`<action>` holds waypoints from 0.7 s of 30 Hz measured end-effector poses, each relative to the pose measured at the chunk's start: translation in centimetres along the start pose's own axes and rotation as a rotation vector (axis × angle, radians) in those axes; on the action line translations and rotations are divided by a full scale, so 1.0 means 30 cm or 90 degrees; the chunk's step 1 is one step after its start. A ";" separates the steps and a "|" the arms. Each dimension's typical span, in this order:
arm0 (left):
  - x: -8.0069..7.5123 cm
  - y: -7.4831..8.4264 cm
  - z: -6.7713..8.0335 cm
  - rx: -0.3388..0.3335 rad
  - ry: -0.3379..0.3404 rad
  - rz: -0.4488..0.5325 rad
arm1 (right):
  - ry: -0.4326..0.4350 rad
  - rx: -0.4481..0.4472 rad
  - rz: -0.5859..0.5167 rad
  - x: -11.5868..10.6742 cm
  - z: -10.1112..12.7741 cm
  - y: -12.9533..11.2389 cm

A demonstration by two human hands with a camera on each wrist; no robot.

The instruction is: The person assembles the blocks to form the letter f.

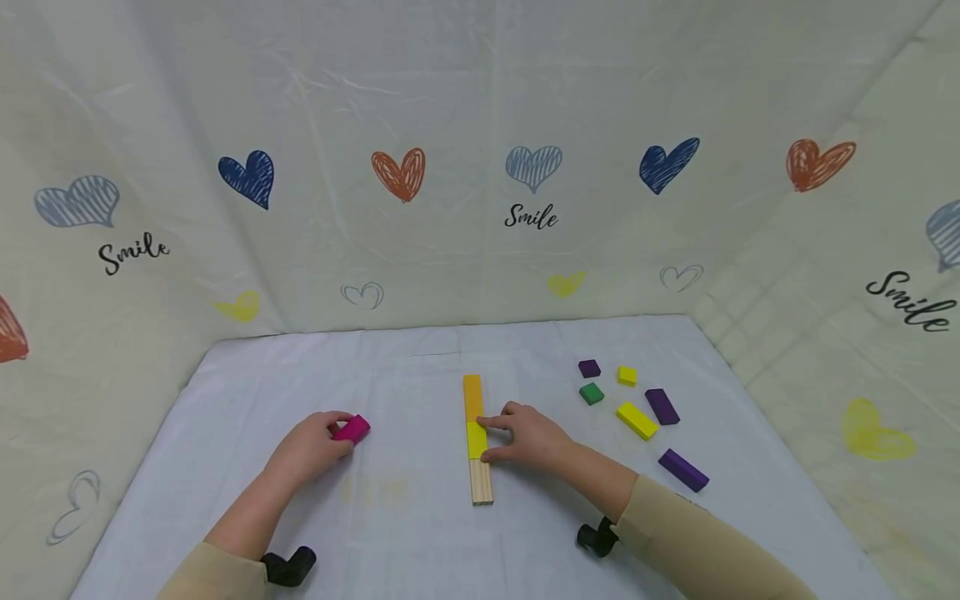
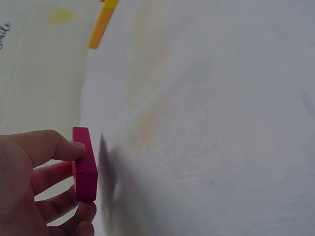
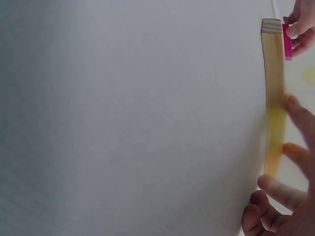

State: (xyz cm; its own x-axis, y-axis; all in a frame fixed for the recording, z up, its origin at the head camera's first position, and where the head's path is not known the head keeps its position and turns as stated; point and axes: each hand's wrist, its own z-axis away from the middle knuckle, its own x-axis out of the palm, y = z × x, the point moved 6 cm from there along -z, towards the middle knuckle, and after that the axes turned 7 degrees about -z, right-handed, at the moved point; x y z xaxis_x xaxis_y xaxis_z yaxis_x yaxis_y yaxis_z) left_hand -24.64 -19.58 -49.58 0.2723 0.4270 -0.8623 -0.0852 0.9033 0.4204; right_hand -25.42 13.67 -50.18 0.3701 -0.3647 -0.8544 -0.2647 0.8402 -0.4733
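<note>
My left hand [image 1: 309,450] pinches a magenta block [image 1: 352,429] between thumb and fingers, over the left half of the table. In the left wrist view the thumb rests on the top face of this block [image 2: 84,164]. Right of it, a straight row runs away from me: a plain wood piece [image 1: 482,482] nearest, a yellow block [image 1: 476,440] in the middle, an orange block [image 1: 472,397] farthest. With thumb and index finger spread, my right hand [image 1: 531,437] touches the row's right edge, one tip near each end of the yellow block.
To the right lie loose blocks: a small purple one [image 1: 589,368], a small yellow one [image 1: 627,376], a green one [image 1: 592,393], a long yellow one [image 1: 637,421] and two long purple ones [image 1: 662,406]. A white sheet with printed hearts [image 1: 465,275] stands behind the table.
</note>
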 end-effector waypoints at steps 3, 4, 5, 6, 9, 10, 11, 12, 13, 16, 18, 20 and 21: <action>-0.002 0.009 -0.007 -0.001 -0.002 -0.002 | -0.002 0.005 -0.001 0.002 0.000 0.003; -0.002 0.013 -0.008 -0.002 -0.003 -0.001 | -0.002 0.005 -0.002 0.003 -0.001 0.004; -0.002 0.016 -0.010 -0.002 -0.002 -0.002 | -0.002 0.006 -0.001 0.004 -0.002 0.005; -0.001 0.020 -0.012 -0.003 -0.003 -0.002 | -0.002 0.005 -0.002 0.004 -0.002 0.005; -0.004 0.034 -0.021 0.007 -0.002 -0.007 | -0.001 0.009 -0.004 0.005 -0.005 0.007; -0.004 0.038 -0.025 0.010 -0.002 -0.010 | -0.001 0.009 -0.006 0.005 -0.006 0.008; -0.003 0.042 -0.030 0.013 -0.001 -0.013 | -0.002 0.010 -0.007 0.005 -0.006 0.008; -0.003 0.047 -0.036 0.016 0.000 -0.015 | -0.002 0.010 -0.010 0.006 -0.007 0.008; -0.004 0.052 -0.041 0.019 0.001 -0.017 | -0.002 0.012 -0.011 0.006 -0.007 0.009; -0.003 0.067 -0.059 0.029 0.005 -0.024 | -0.002 0.012 -0.011 0.004 -0.006 0.007; -0.005 0.082 -0.068 0.039 0.009 -0.028 | -0.002 0.013 -0.010 0.002 -0.004 0.006; -0.008 0.097 -0.078 0.054 0.014 -0.034 | -0.003 0.013 -0.007 0.001 -0.003 0.005; -0.010 0.104 -0.083 0.060 0.017 -0.036 | -0.003 0.013 -0.007 0.001 -0.003 0.004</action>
State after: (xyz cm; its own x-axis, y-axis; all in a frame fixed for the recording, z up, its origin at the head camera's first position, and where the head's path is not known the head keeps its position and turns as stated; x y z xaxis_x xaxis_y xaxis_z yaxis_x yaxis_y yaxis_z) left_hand -27.37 -16.78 -48.72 0.2483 0.3778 -0.8920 0.0211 0.9185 0.3949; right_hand -25.52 13.74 -50.29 0.3765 -0.3723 -0.8483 -0.2427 0.8441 -0.4782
